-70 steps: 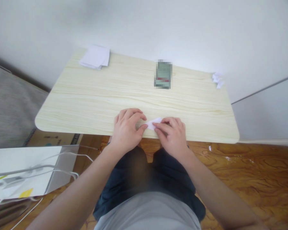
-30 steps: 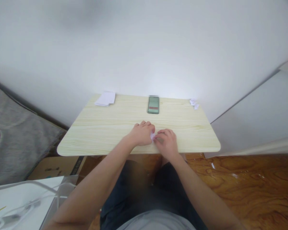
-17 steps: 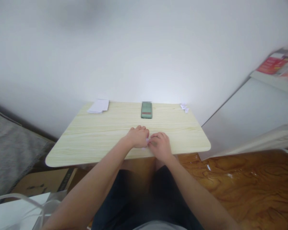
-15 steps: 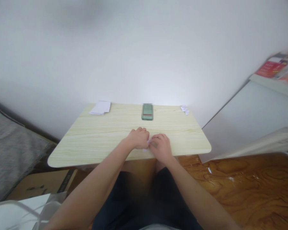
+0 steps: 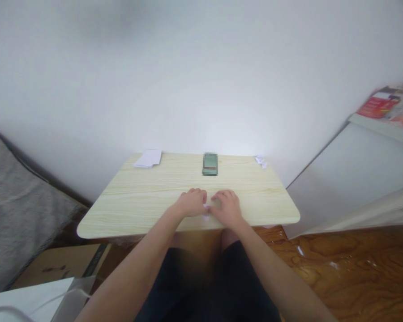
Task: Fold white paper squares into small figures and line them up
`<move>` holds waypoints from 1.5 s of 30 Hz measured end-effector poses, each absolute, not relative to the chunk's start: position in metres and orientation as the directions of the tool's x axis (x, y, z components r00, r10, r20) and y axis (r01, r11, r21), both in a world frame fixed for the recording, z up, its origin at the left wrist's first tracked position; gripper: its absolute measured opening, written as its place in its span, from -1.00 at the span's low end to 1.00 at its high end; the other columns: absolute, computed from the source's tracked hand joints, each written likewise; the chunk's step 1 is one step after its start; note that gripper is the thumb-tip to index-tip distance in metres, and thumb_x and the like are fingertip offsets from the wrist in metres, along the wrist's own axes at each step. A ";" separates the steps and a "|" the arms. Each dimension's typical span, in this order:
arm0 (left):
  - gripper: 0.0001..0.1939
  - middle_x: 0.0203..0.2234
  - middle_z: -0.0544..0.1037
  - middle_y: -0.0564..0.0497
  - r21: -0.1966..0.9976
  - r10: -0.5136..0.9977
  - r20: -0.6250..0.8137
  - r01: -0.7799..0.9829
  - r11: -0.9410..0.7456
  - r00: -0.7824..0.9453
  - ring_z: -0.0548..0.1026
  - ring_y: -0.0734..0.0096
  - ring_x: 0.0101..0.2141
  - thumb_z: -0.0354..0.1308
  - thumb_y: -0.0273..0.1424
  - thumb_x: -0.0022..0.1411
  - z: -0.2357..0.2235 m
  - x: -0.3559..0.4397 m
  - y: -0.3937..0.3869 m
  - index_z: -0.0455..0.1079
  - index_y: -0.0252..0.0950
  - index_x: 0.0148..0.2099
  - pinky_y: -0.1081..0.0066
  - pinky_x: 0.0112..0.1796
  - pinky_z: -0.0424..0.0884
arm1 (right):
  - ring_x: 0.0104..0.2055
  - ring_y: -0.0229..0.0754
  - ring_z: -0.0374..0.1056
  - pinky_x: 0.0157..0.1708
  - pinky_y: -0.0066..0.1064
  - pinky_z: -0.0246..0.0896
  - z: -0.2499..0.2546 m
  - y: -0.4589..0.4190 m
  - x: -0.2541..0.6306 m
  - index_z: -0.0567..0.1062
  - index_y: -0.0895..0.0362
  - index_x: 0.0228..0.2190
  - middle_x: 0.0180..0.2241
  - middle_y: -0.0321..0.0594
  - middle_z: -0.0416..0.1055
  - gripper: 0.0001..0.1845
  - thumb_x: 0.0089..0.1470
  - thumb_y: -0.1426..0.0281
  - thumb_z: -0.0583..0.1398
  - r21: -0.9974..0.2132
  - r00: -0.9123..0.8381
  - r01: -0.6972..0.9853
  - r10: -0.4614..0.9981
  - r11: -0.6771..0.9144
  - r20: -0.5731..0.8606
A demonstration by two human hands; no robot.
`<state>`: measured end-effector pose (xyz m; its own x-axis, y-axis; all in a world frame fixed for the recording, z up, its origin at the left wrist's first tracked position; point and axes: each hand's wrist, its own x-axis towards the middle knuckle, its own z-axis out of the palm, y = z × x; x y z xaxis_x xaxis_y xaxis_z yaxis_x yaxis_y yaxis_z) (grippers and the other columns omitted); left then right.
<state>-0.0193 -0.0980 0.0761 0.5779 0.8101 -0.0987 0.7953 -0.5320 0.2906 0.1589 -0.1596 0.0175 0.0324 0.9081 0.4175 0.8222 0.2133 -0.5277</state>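
Observation:
My left hand point(image 5: 190, 203) and my right hand point(image 5: 226, 206) rest close together near the front edge of a light wooden table point(image 5: 137, 201). Between their curled fingers sits a small white folded piece of paper point(image 5: 206, 208), mostly hidden; only a sliver shows. Both hands pinch or press on it.
A stack of white paper sheets point(image 5: 149, 158) lies at the table's back left. A blurred green phone-like object point(image 5: 210, 164) sits at the back middle, small crumpled paper bits point(image 5: 261, 161) at the back right. White wall behind, grey fabric point(image 5: 13, 214) left, a white cabinet point(image 5: 356, 174) right.
The view has tilted up and pulled back since the earliest frame. The paper piece, then clearly visible between the fingers, is now nearly covered as the hands stay pressed together.

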 end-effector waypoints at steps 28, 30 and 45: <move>-0.81 -0.10 0.60 -0.12 0.386 0.942 -0.043 0.875 -0.292 0.333 0.51 0.02 -0.04 0.10 -0.44 0.15 0.059 -0.028 -0.084 0.44 -0.16 -0.17 0.14 -0.12 0.40 | 0.02 0.00 0.33 0.11 -0.10 0.14 0.016 -0.130 0.155 0.63 0.01 -0.25 -0.14 -0.18 0.53 -0.88 0.10 0.34 0.34 -0.500 -0.083 0.801 0.889 0.329 0.451; -0.82 -0.12 0.60 -0.10 0.404 0.941 -0.046 0.868 -0.289 0.334 0.51 0.06 -0.06 0.11 -0.45 0.14 0.057 -0.028 -0.082 0.45 -0.16 -0.19 0.19 -0.13 0.40 | 0.03 0.00 0.32 0.13 -0.09 0.12 0.016 -0.130 0.156 0.63 0.01 -0.23 -0.13 -0.18 0.53 -0.85 0.10 0.34 0.33 -0.507 -0.081 0.798 0.892 0.326 0.446; -0.73 -0.20 0.58 -0.08 0.561 0.922 0.027 0.757 -0.334 0.387 0.48 0.12 -0.12 0.14 -0.54 0.02 0.055 -0.026 -0.076 0.46 -0.20 -0.20 0.22 -0.10 0.34 | 0.07 0.04 0.29 0.16 -0.06 0.09 0.018 -0.132 0.154 0.61 0.02 -0.23 -0.13 -0.15 0.52 -0.84 0.09 0.35 0.32 -0.552 -0.056 0.774 0.902 0.310 0.428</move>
